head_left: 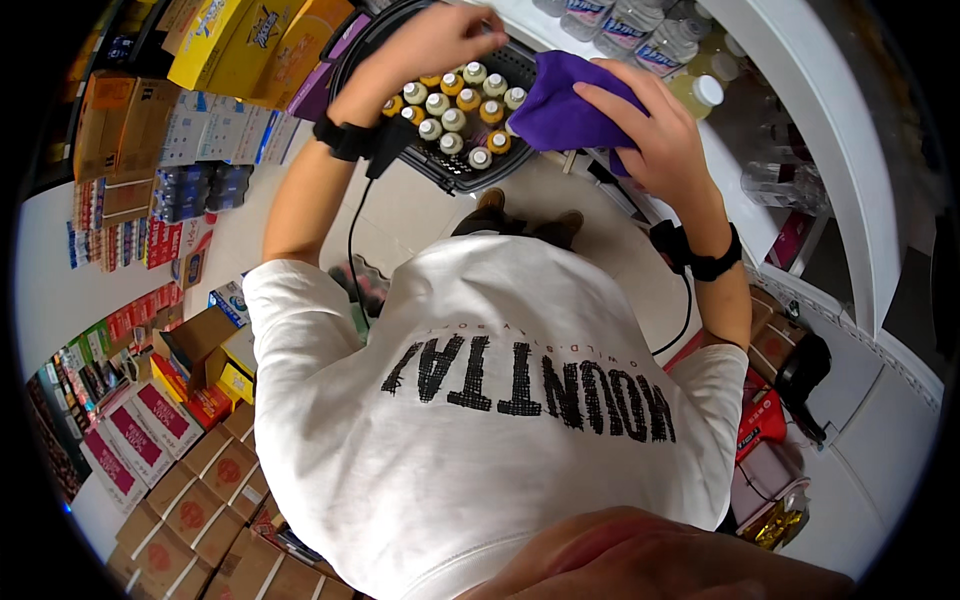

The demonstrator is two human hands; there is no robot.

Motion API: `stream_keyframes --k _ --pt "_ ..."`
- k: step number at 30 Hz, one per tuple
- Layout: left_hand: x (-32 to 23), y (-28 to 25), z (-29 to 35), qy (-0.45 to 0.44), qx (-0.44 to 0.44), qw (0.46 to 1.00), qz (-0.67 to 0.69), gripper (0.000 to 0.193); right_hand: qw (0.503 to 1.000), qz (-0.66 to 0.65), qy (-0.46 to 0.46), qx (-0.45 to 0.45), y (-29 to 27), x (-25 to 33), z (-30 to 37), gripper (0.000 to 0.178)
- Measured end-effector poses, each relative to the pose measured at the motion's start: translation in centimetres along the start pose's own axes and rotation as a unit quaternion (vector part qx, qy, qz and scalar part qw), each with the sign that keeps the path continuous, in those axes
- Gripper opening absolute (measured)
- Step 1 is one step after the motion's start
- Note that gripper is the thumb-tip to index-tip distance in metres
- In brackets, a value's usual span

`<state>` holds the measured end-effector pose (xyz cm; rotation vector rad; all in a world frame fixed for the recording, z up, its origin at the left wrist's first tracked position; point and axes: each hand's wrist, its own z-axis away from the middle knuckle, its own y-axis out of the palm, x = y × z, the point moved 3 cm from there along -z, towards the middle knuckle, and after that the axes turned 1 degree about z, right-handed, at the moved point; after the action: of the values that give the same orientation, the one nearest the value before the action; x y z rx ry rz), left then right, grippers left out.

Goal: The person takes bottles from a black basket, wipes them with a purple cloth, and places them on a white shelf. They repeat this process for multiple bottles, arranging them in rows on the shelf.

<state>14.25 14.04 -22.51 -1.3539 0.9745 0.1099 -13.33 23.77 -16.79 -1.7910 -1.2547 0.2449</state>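
Purple cloth (580,105) is held in the right hand (660,130), on the left of its fingers, close by the small bottles (453,119) standing in the black basket (465,180). The left hand (445,38) is by the basket's far side, fingers bent; I cannot tell if they hold anything.

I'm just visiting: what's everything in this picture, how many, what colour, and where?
Basket: one, black, top centre
Capped bottles: over a dozen, orange and pale yellow, in the basket
Cloth: one, purple, at the basket's right end
Clear bottles: several, colourless, top right
Large box: one, yellow, upper left
Cartons: many, brown, lower left
Shelf unit: one, white, right
Shoes: two, brown, centre
T-shirt: one, white, centre
Wristbands: two, black, on both wrists
Left hand: one, bare, over the basket
Right hand: one, bare, fingers on the cloth
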Motion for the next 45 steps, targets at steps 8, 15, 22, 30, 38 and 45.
stream_keyframes --k 8,15,22,30,38,45 --pt "22.3 15.2 5.2 -0.218 0.252 0.943 -0.011 0.029 0.985 -0.005 0.123 0.118 6.1 -0.5 3.8 0.074" --pt "31.3 24.2 4.9 -0.229 0.399 0.881 -0.113 0.039 0.96 -0.035 0.244 0.135 7.4 1.0 6.8 0.07" --pt "32.4 26.9 4.7 -0.263 0.408 0.862 -0.147 0.042 0.951 -0.015 0.292 0.1 7.5 0.8 8.5 0.06" --pt "32.7 26.9 4.5 -0.333 0.423 0.841 -0.047 0.035 0.949 0.015 0.3 0.099 6.9 1.1 9.4 0.06" --pt "29.6 20.6 4.1 -0.285 0.327 0.897 -0.092 0.032 0.967 0.007 0.229 0.112 4.4 0.9 9.4 0.065" --pt "12.1 2.0 1.8 -0.071 0.217 0.956 -0.184 0.029 0.991 -0.057 0.119 0.013 1.0 0.1 5.4 0.068"
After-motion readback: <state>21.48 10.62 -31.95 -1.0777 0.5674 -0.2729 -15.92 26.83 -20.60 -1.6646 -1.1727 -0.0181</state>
